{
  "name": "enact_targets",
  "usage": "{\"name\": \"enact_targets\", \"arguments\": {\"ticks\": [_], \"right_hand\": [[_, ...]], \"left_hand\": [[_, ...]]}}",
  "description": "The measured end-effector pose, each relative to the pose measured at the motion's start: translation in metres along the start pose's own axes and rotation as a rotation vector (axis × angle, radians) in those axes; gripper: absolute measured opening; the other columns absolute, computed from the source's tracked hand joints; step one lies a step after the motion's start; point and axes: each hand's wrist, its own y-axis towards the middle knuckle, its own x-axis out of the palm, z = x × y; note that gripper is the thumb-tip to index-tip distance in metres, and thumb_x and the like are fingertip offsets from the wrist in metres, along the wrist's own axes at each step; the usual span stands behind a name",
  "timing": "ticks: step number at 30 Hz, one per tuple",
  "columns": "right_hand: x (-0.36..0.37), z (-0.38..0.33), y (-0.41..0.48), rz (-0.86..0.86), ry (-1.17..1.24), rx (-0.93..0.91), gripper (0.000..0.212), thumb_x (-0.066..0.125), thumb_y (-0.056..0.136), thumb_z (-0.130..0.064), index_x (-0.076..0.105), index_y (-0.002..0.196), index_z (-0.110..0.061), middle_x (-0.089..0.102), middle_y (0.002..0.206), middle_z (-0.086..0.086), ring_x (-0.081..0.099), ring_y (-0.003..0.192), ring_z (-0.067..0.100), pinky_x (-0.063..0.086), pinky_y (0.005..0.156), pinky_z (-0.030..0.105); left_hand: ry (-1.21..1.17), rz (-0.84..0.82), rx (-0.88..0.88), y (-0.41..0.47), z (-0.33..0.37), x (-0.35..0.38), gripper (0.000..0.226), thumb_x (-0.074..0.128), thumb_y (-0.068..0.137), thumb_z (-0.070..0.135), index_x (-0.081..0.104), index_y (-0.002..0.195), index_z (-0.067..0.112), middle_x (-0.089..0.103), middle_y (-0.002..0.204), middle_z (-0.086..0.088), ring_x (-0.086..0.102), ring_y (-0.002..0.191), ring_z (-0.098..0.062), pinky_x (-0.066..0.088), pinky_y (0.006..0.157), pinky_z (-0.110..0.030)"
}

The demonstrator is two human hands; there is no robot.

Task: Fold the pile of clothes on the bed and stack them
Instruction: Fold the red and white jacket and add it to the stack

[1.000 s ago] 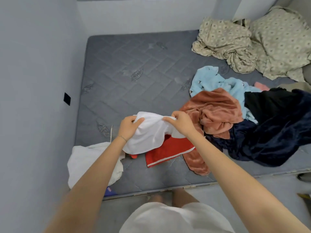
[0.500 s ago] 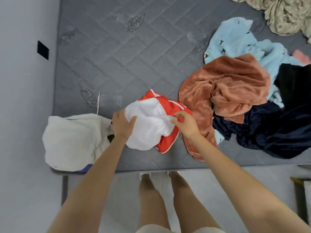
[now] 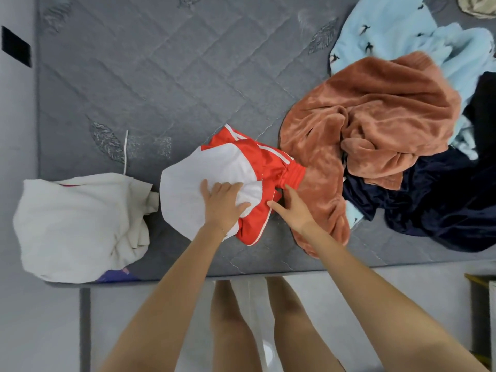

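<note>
Folding step in hand on the red-and-white garment (image 3: 257,162), lying on the bed (image 3: 161,76) near its front edge, between a folded white item (image 3: 80,224) and the unfolded pile (image 3: 375,116). Left hand (image 3: 224,202) flat, fingers spread, pressing the white part down, grasping nothing. Right hand (image 3: 292,210) released, fingers straight, tips touching the red edge. Both arms extended forward and down. Likely next: pinch the red side, bring over the pinned half, smooth, then stack on the white item.
</note>
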Motion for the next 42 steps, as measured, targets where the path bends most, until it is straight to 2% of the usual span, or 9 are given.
{"name": "enact_targets", "arguments": {"ticks": [3,9,13,19,25,29,33,38,42], "right_hand": [[0.004,-0.001,0.005,0.004,0.004,0.034,0.075,0.070,0.088,-0.041,0.034,0.150,-0.019,0.046,0.148,0.000,0.046,0.134,0.018,0.038,0.109,0.031],[0.010,-0.006,0.014,0.056,0.022,0.076,0.073,0.065,0.091,-0.043,0.034,0.150,-0.014,0.042,0.152,0.005,0.041,0.138,0.022,0.035,0.107,0.027],[0.022,-0.015,0.017,0.041,0.073,0.083,0.075,0.065,0.091,-0.044,0.031,0.152,-0.014,0.036,0.155,0.005,0.036,0.141,0.022,0.032,0.115,0.036],[0.054,-0.046,0.020,-0.111,0.214,0.042,0.066,0.065,0.091,-0.040,0.038,0.147,-0.016,0.055,0.134,0.000,0.053,0.125,0.015,0.041,0.103,0.027],[0.077,-0.063,0.020,-0.082,0.227,0.037,0.036,0.072,0.087,-0.035,0.059,0.113,-0.013,0.067,0.112,0.015,0.067,0.097,0.022,0.056,0.086,0.034],[0.079,-0.083,0.016,-0.073,0.360,-0.055,0.023,0.076,0.085,-0.021,0.061,0.082,-0.004,0.064,0.073,0.004,0.061,0.065,0.011,0.054,0.071,0.028],[0.074,-0.131,0.007,-0.086,0.310,-0.210,0.027,0.070,0.089,-0.012,0.053,0.069,-0.006,0.036,0.049,-0.017,0.034,0.049,0.003,0.033,0.051,0.018],[0.058,-0.200,-0.007,-0.031,0.385,-0.257,0.015,0.066,0.091,-0.005,0.066,0.082,-0.017,0.056,0.049,-0.013,0.043,0.041,0.000,0.038,0.043,0.016],[0.039,-0.236,-0.024,0.041,0.305,-0.289,0.021,0.071,0.088,-0.009,0.066,0.069,-0.018,0.058,0.051,-0.008,0.047,0.046,0.002,0.038,0.050,0.018]], "left_hand": [[-0.103,0.044,-0.040,0.004,-0.006,-0.001,0.032,0.048,0.099,0.045,0.066,0.117,0.025,0.066,0.109,0.000,0.053,0.112,-0.021,0.008,0.113,-0.042],[-0.596,0.364,-0.250,-0.011,-0.059,-0.025,0.035,0.056,0.096,0.035,0.066,0.085,0.003,0.066,0.083,-0.010,0.061,0.085,-0.032,0.044,0.084,-0.042],[-0.840,0.365,-0.396,-0.022,-0.080,-0.040,0.020,0.055,0.100,0.022,0.063,0.101,0.004,0.054,0.084,0.008,0.050,0.087,-0.012,0.036,0.080,-0.025],[-1.005,0.307,-0.368,-0.028,-0.093,-0.034,0.042,0.049,0.102,0.015,0.030,0.064,0.019,0.026,0.055,0.011,0.027,0.051,-0.001,0.025,0.052,-0.014],[-1.021,0.275,-0.382,-0.038,-0.106,-0.033,0.039,0.049,0.102,0.021,0.039,0.065,0.021,0.036,0.058,0.013,0.035,0.057,0.001,0.031,0.058,-0.012],[-1.092,0.144,-0.330,-0.042,-0.115,-0.047,0.048,0.055,0.092,0.053,0.052,0.087,0.005,0.051,0.085,-0.017,0.048,0.082,-0.011,0.042,0.080,-0.031],[-1.239,0.206,-0.351,-0.031,-0.090,-0.089,0.037,0.064,0.092,0.037,0.050,0.113,0.011,0.058,0.100,0.008,0.057,0.083,0.009,0.043,0.075,-0.007],[-1.098,0.093,-0.212,-0.022,-0.073,-0.142,0.024,0.079,0.081,0.022,0.066,0.101,0.020,0.069,0.094,0.008,0.066,0.081,0.002,0.051,0.077,-0.017],[-1.088,0.249,-0.083,-0.034,-0.078,-0.179,0.007,0.071,0.087,0.007,0.069,0.091,0.001,0.066,0.082,-0.004,0.059,0.078,-0.011,0.048,0.078,-0.030]]}}
